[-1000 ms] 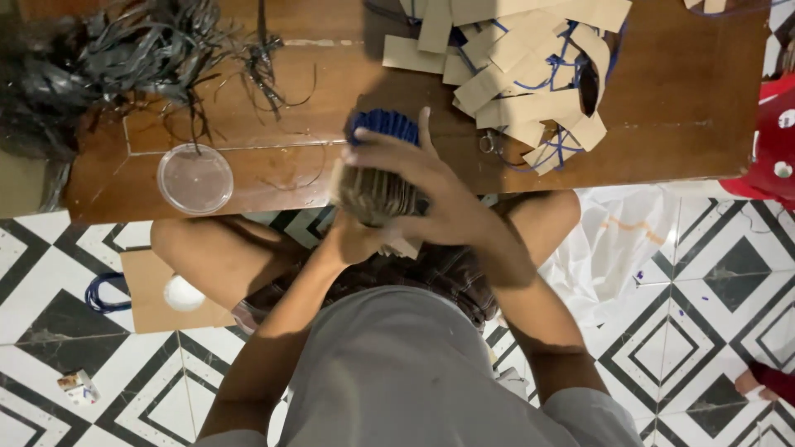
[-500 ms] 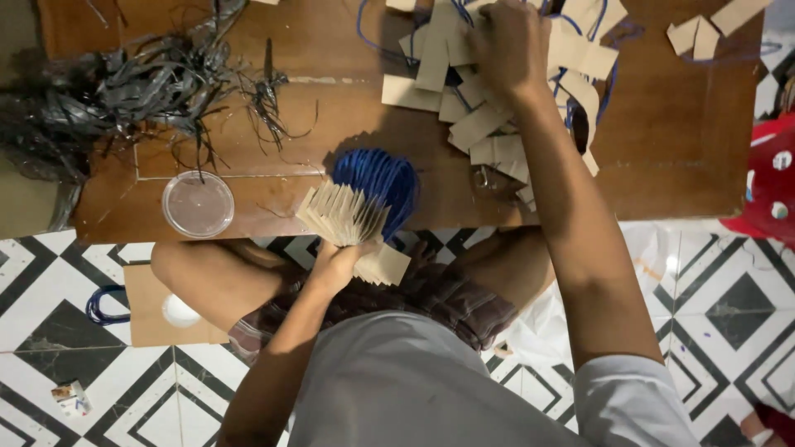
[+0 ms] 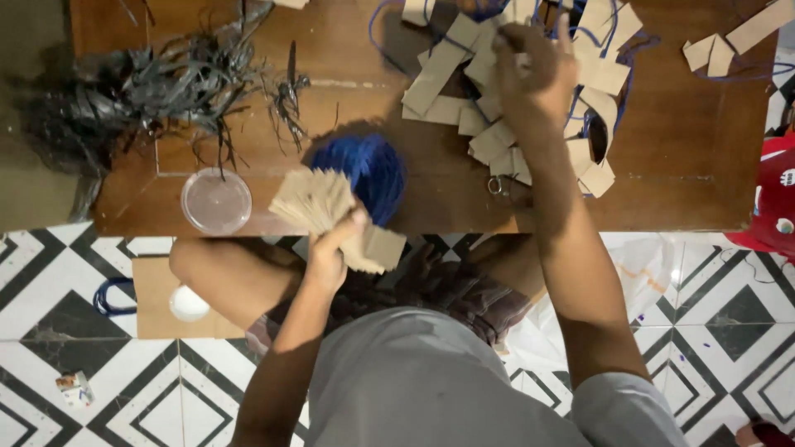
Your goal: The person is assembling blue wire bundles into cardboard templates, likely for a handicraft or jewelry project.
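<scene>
Nearest the body, a fanned bundle of tan cardboard tags with blue cord loops point(image 3: 335, 217) is held above the lap, pinched between thumb and curled fingers of the left hand point(image 3: 330, 252); the loops hang together as a blue tuft at the near edge of the low brown wooden table point(image 3: 679, 178). Just left of the bundle, a round clear plastic lid point(image 3: 216, 201) is seen on the table. Farther off, the right hand point(image 3: 534, 70) is stretched over a loose heap of tan cardboard tags and blue cord point(image 3: 464, 108), fingers bent down into it; whether a tag is gripped cannot be told. For a clean pick, one tag is best pinched by an edge and freed of tangled cord. A pile of black shredded strips point(image 3: 141, 91) lies at far left.
</scene>
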